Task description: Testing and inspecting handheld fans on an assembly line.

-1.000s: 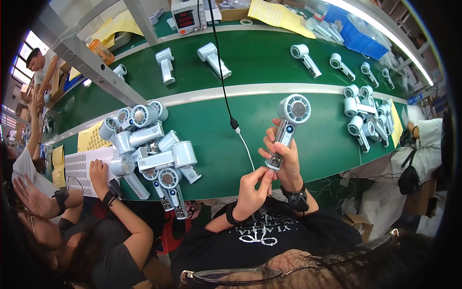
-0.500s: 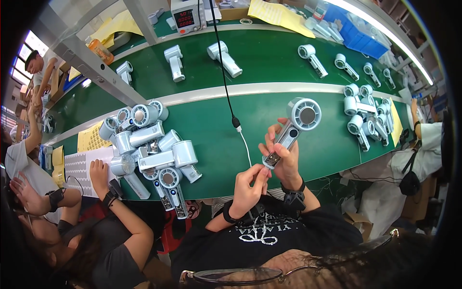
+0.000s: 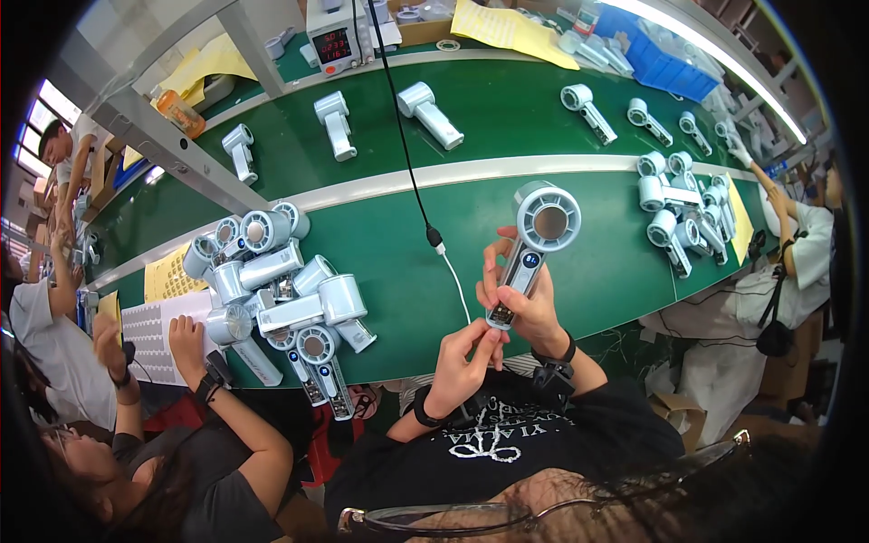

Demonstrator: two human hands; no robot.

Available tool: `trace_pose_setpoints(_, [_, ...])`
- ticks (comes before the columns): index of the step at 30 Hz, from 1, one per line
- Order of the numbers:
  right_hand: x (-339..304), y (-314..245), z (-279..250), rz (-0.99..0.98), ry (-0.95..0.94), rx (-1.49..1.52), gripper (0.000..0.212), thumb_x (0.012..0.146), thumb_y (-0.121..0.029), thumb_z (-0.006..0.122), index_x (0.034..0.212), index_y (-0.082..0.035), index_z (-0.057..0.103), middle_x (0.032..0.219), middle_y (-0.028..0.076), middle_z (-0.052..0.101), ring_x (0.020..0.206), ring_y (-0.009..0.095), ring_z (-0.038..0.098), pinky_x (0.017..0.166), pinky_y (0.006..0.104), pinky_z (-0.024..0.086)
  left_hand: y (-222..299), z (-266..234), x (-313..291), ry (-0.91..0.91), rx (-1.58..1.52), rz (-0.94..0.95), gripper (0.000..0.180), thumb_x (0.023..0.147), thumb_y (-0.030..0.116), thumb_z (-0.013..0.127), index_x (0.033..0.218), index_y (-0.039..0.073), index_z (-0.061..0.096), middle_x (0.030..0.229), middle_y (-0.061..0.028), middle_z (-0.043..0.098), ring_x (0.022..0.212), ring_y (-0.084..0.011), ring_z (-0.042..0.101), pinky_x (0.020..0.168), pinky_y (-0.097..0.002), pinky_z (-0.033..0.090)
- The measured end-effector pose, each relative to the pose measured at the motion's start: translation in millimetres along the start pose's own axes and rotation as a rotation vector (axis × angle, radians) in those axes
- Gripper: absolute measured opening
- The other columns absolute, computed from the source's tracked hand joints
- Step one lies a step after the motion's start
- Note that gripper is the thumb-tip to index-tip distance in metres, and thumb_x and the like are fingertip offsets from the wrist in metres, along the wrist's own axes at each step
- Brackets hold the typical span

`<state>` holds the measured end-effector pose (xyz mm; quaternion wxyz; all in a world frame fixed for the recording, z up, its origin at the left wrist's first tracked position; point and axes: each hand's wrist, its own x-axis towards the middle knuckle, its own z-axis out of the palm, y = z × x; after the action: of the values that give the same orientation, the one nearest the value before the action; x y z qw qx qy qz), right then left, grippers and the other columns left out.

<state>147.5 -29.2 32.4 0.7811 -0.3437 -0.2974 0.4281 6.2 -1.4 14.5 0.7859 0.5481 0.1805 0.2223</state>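
Fan (image 3: pixel 543 217) swung more upright vs. prev.; R hand (image 3: pixel 532 312) grips it, L hand (image 3: pixel 457 366) pinches wht. cable (image 3: pixel 456 279).

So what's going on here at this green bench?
One person's right hand holds a pale blue handheld fan, its small display lit. The left hand has its fingers at the fan's base, where a white cable leads; the plug is hidden. More fans lie heaped on the bench, both sides.

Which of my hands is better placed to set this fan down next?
Probably your right hand: it holds the fan around its handle, while your left hand pinches at the lower end, where the white cable leads.
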Motion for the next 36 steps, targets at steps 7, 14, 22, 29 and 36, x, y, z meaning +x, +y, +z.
trace_pose_setpoints(7, [-1.3, -2.3, 8.0, -0.034, 0.015, 0.048, 0.077, 0.078, -0.013, 0.072, 0.137, -0.001, 0.025, 0.116, 0.014, 0.041, 0.065, 0.015, 0.053, 0.058, 0.0310, 0.046, 7.7, 2.5, -2.4, -0.032, 0.136, 0.072, 0.022, 0.100, 0.010, 0.044, 0.091, -0.006, 0.056, 0.070, -0.0047, 0.057, 0.062, -0.0112, 0.057, 0.057, -0.0225, 0.045])
trace_pose_setpoints(14, [-0.7, 1.7, 13.4, -0.086, 0.070, 0.023, 0.076, 0.078, -0.017, 0.070, 0.138, -0.004, 0.025, 0.124, 0.014, 0.038, 0.079, 0.019, 0.055, 0.065, 0.0370, 0.049, 5.1, 10.8, -2.2, 0.116, 0.246, 0.205, 0.019, 0.098, 0.010, 0.048, 0.089, -0.004, 0.056, 0.069, -0.0053, 0.057, 0.061, -0.0121, 0.057, 0.056, -0.0244, 0.044])
trace_pose_setpoints(22, [-5.4, 2.0, 14.6, -0.013, 0.118, 0.094, 0.065, 0.083, -0.015, 0.065, 0.134, -0.005, 0.027, 0.121, 0.013, 0.039, 0.085, 0.020, 0.054, 0.070, 0.0411, 0.050, -0.6, 6.5, 3.9, 0.295, 0.571, 0.424, 0.017, 0.093, 0.006, 0.054, 0.078, -0.002, 0.055, 0.065, -0.0076, 0.055, 0.052, -0.0168, 0.054, 0.050, -0.0276, 0.039])
trace_pose_setpoints(29, [13.0, -7.7, 11.1, -0.104, 0.037, -0.112, 0.057, 0.087, -0.016, 0.063, 0.132, -0.005, 0.029, 0.114, 0.012, 0.044, 0.083, 0.019, 0.055, 0.069, 0.0392, 0.051, 6.4, 2.0, 17.1, 0.303, 0.520, 0.388, 0.017, 0.092, 0.004, 0.055, 0.077, -0.003, 0.055, 0.064, -0.0077, 0.054, 0.050, -0.0150, 0.052, 0.048, -0.0273, 0.038])
trace_pose_setpoints(36, [194.2, -58.7, -134.1, -0.497, 0.575, -0.670, 0.032, 0.093, -0.024, 0.061, 0.110, -0.002, 0.047, 0.083, 0.009, 0.057, 0.075, 0.018, 0.060, 0.066, 0.0337, 0.051, 8.5, -17.7, 6.1, 0.402, 0.290, 0.257, 0.020, 0.095, 0.005, 0.052, 0.079, -0.006, 0.055, 0.068, -0.0074, 0.054, 0.054, -0.0115, 0.054, 0.050, -0.0241, 0.039])
